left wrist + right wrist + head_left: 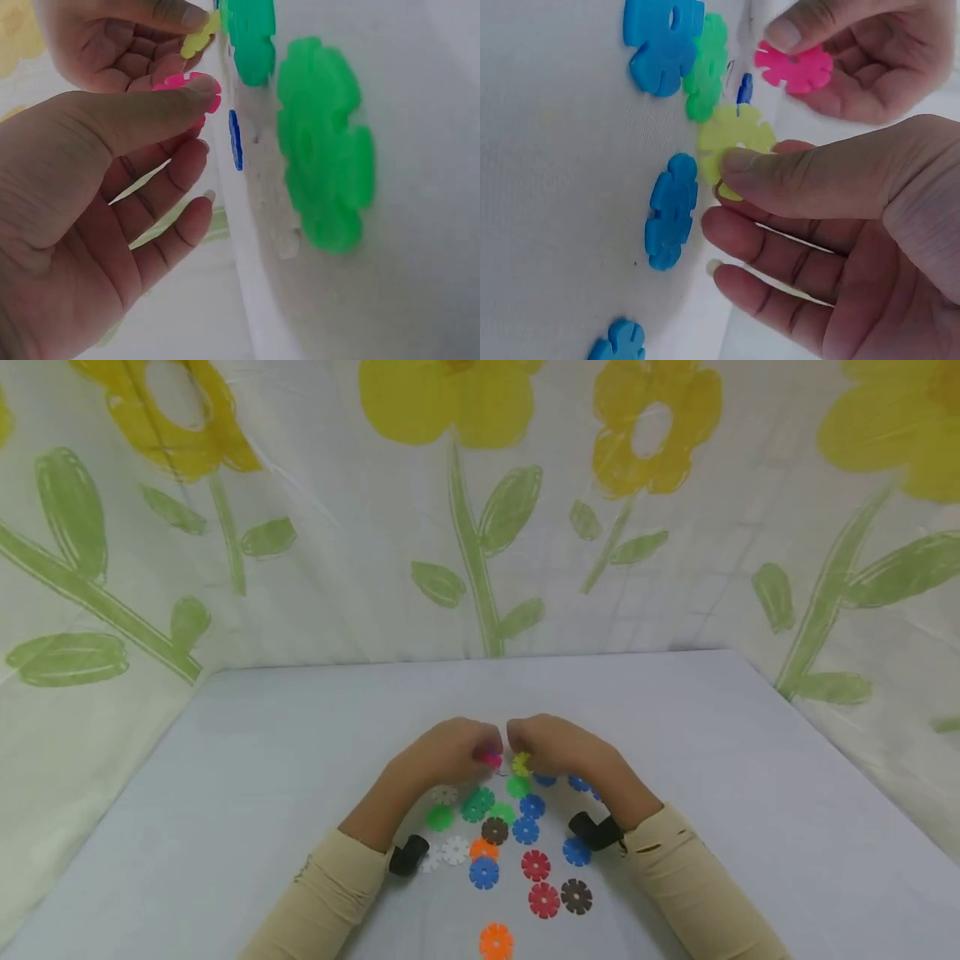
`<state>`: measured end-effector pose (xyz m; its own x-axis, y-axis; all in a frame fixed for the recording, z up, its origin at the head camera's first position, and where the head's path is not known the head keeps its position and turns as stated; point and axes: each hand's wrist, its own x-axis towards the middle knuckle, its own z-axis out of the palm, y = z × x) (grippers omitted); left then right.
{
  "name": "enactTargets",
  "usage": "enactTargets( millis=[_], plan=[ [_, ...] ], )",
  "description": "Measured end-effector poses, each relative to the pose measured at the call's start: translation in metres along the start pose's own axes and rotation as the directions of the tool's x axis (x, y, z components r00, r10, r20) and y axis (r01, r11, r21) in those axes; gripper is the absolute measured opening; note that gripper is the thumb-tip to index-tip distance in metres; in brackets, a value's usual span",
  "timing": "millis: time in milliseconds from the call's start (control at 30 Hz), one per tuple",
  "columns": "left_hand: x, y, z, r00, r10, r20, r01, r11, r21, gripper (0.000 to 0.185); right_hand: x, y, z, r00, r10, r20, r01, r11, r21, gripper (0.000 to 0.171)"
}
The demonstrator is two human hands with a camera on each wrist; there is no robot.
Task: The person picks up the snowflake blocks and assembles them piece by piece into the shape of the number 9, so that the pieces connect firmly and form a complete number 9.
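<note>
Scattered flat plastic snowflake discs (517, 852) lie on white table (225, 793). Beyond that scatter, left hand (450, 752) pinches pink plastic snowflake disc (795, 67); beside it, right hand (558, 745) pinches yellow plastic snowflake disc (731, 142).

Disc in left hand (450, 752) pinch: pink disc (795, 67).
Disc in right hand (558, 745) pinch: yellow disc (731, 146).
Discs just below both pinches: green discs (517, 787), blue discs (532, 806).
Discs nearer the sleeves (341, 885): white, brown, orange, red.
Sleeves: beige.
Table (750, 793): plain white.
Backdrop (480, 510): white, yellow flowers, green stems and leaves.
</note>
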<state>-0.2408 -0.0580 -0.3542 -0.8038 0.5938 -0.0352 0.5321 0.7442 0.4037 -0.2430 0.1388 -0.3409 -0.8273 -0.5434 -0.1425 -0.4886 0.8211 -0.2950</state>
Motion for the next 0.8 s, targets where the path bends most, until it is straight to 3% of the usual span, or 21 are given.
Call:
enactTargets(
  millis=[167, 267, 367, 433, 533, 633, 700, 800],
  plan=[
    [-0.006, -0.002, -0.009, 0.997, 0.039, -0.068, -0.041, 0.999, -0.027, 0.007, -0.005, 0.001, -0.009, 1.0, -0.005, 0.008, 0.004, 0.998, 0.062, 0.023],
    [-0.014, 0.001, -0.021, 0.989, 0.078, -0.126, -0.083, 0.996, -0.035, 0.008, -0.013, 0.001, -0.023, 0.992, -0.116, -0.041, 0.12, 0.984, 0.131, 0.014],
    [-0.028, 0.009, -0.04, 0.963, 0.153, -0.221, -0.159, 0.987, -0.008, 0.012, -0.028, -0.004, -0.041, 0.958, -0.259, -0.125, 0.285, 0.918, 0.277, 0.009],
    [-0.04, 0.018, -0.055, 0.926, 0.221, -0.307, -0.227, 0.974, 0.014, 0.014, -0.04, -0.01, -0.054, 0.927, -0.32, -0.196, 0.372, 0.846, 0.382, 0.009],
    [-0.058, 0.032, -0.073, 0.843, 0.329, -0.426, -0.347, 0.937, 0.038, 0.016, -0.058, -0.021, -0.068, 0.887, -0.348, -0.305, 0.46, 0.733, 0.501, 0.012],
    [-0.072, 0.044, -0.084, 0.769, 0.406, -0.495, -0.432, 0.899, 0.066, 0.018, -0.071, -0.029, -0.076, 0.847, -0.352, -0.399, 0.527, 0.656, 0.54, 0.021],
    [-0.077, 0.049, -0.087, 0.736, 0.443, -0.512, -0.47, 0.879, 0.084, 0.017, -0.076, -0.031, -0.077, 0.828, -0.356, -0.434, 0.556, 0.621, 0.552, 0.024],
    [-0.081, 0.054, -0.089, 0.707, 0.475, -0.523, -0.495, 0.862, 0.114, 0.018, -0.078, -0.033, -0.077, 0.804, -0.383, -0.455, 0.594, 0.565, 0.573, 0.025]
  ],
)
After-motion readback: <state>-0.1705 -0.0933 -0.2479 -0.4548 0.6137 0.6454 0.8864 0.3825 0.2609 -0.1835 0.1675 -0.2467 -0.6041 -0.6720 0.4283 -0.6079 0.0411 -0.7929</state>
